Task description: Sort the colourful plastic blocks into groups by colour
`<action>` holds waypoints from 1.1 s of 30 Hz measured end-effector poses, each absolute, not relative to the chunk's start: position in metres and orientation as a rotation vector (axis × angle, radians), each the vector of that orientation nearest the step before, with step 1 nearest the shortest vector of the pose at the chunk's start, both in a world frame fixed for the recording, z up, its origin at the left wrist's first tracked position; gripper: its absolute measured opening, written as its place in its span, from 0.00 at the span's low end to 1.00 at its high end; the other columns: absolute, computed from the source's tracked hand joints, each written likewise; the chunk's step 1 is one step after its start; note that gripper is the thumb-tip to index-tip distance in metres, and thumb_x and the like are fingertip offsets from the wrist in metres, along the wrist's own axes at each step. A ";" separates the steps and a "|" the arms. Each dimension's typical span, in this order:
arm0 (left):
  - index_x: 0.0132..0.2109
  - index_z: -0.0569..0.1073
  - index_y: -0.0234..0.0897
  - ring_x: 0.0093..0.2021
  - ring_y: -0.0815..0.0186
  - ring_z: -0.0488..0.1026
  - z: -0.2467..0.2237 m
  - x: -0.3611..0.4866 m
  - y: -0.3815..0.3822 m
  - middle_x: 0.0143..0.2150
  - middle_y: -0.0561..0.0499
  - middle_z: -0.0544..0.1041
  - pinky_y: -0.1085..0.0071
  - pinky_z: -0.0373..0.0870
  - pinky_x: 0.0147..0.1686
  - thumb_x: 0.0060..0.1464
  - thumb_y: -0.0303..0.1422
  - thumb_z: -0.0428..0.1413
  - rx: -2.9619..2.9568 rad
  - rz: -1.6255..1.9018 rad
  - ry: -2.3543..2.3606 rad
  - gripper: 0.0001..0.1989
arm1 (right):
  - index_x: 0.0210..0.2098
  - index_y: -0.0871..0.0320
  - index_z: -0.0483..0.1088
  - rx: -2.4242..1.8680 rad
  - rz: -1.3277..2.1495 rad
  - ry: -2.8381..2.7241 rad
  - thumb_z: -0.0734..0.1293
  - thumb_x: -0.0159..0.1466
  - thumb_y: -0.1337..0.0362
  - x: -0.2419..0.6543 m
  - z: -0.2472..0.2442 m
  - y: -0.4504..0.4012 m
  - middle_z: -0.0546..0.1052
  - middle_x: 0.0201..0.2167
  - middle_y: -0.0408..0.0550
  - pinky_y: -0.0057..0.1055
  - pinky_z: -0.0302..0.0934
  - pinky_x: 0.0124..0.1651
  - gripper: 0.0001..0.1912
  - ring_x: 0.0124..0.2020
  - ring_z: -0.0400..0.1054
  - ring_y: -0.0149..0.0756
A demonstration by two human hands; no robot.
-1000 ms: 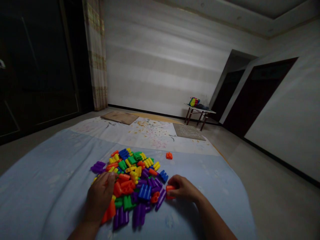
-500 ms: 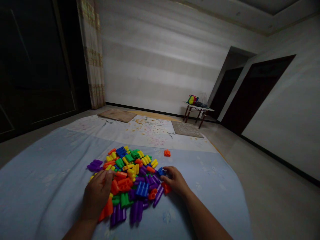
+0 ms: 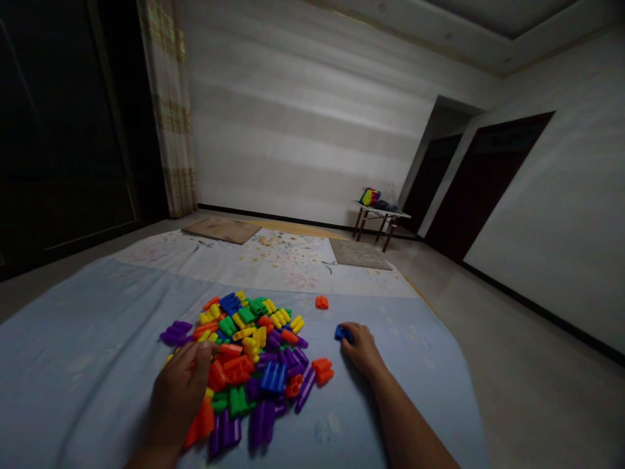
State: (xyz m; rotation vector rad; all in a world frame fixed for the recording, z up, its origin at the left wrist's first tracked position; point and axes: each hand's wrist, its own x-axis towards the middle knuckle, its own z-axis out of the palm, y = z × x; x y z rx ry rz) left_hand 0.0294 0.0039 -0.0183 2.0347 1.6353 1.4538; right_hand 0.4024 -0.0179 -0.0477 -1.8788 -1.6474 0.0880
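Observation:
A heaped pile of plastic building blocks in orange, yellow, green, blue and purple lies on the light blue sheet. My right hand, to the right of the pile, has its fingers closed on a small blue building block at the sheet. My left hand rests against the pile's left side with fingers bent and close together; what they hold, if anything, is hidden. Two orange blocks lie apart from the heap: one block close to its right edge and another block farther back.
The blue sheet meets a white floral section toward the back. A brown board and a greyish board lie at the far edge. Beyond stands a small table bearing a colourful bag.
My right hand has drawn the blue block rightward, away from the pile, uncovering the orange block there. My left hand stays by the pile. The view has shifted slightly.

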 end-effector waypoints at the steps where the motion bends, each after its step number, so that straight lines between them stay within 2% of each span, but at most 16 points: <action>1: 0.33 0.73 0.37 0.36 0.64 0.73 -0.019 0.029 0.004 0.33 0.49 0.76 0.69 0.67 0.38 0.57 0.45 0.42 2.030 1.448 1.638 0.21 | 0.48 0.55 0.70 -1.881 0.071 -1.633 0.62 0.54 0.67 0.403 -0.048 -0.018 0.73 0.47 0.50 0.39 0.56 0.53 0.21 0.50 0.63 0.43; 4: 0.33 0.74 0.37 0.37 0.63 0.73 -0.023 0.026 0.007 0.34 0.48 0.77 0.69 0.68 0.39 0.56 0.45 0.43 2.022 1.433 1.657 0.21 | 0.51 0.59 0.68 -1.885 0.007 -1.547 0.64 0.55 0.60 0.401 -0.047 -0.020 0.70 0.49 0.54 0.38 0.55 0.55 0.24 0.52 0.62 0.44; 7: 0.34 0.74 0.38 0.38 0.63 0.74 -0.025 0.024 0.009 0.35 0.48 0.77 0.69 0.69 0.38 0.56 0.46 0.43 2.014 1.425 1.658 0.20 | 0.47 0.59 0.70 -1.940 0.042 -1.533 0.66 0.55 0.55 0.394 -0.045 -0.021 0.71 0.45 0.56 0.37 0.56 0.53 0.23 0.49 0.63 0.46; 13: 0.34 0.74 0.38 0.38 0.63 0.74 -0.027 0.022 0.010 0.35 0.48 0.78 0.70 0.70 0.35 0.56 0.46 0.43 1.982 1.390 1.649 0.20 | 0.43 0.57 0.72 -1.958 0.108 -1.541 0.65 0.55 0.60 0.408 -0.049 -0.008 0.73 0.39 0.53 0.33 0.58 0.49 0.16 0.43 0.66 0.42; 17: 0.33 0.74 0.38 0.38 0.62 0.75 -0.029 0.021 0.012 0.35 0.47 0.78 0.68 0.71 0.37 0.55 0.47 0.43 2.000 1.388 1.671 0.21 | 0.43 0.59 0.72 -1.982 -0.024 -1.483 0.64 0.54 0.64 0.454 -0.038 0.015 0.74 0.40 0.51 0.33 0.58 0.49 0.17 0.43 0.67 0.40; 22: 0.33 0.74 0.39 0.38 0.62 0.75 -0.027 0.020 0.012 0.35 0.48 0.78 0.67 0.71 0.38 0.55 0.47 0.43 1.997 1.385 1.686 0.21 | 0.43 0.64 0.71 -2.027 -0.092 -1.451 0.62 0.53 0.70 0.503 -0.029 0.040 0.73 0.43 0.55 0.35 0.56 0.52 0.18 0.46 0.66 0.41; 27: 0.33 0.74 0.38 0.38 0.63 0.75 -0.025 0.020 0.009 0.35 0.48 0.78 0.69 0.72 0.39 0.54 0.47 0.45 1.972 1.399 1.679 0.20 | 0.42 0.60 0.73 -2.079 -0.059 -1.448 0.62 0.51 0.73 0.514 -0.044 0.049 0.75 0.41 0.52 0.35 0.57 0.51 0.19 0.46 0.67 0.41; 30: 0.32 0.74 0.38 0.37 0.63 0.75 -0.025 0.020 0.008 0.34 0.48 0.78 0.70 0.72 0.37 0.55 0.46 0.45 1.970 1.402 1.672 0.19 | 0.44 0.58 0.72 -2.110 -0.053 -1.422 0.63 0.51 0.72 0.512 -0.051 0.048 0.74 0.44 0.53 0.35 0.57 0.50 0.21 0.48 0.66 0.43; 33: 0.33 0.74 0.38 0.36 0.64 0.75 -0.023 0.021 0.008 0.33 0.49 0.78 0.71 0.71 0.36 0.55 0.44 0.45 1.980 1.407 1.674 0.18 | 0.48 0.59 0.70 -2.130 -0.087 -1.361 0.63 0.55 0.65 0.507 -0.052 0.045 0.71 0.48 0.57 0.37 0.57 0.49 0.21 0.50 0.64 0.46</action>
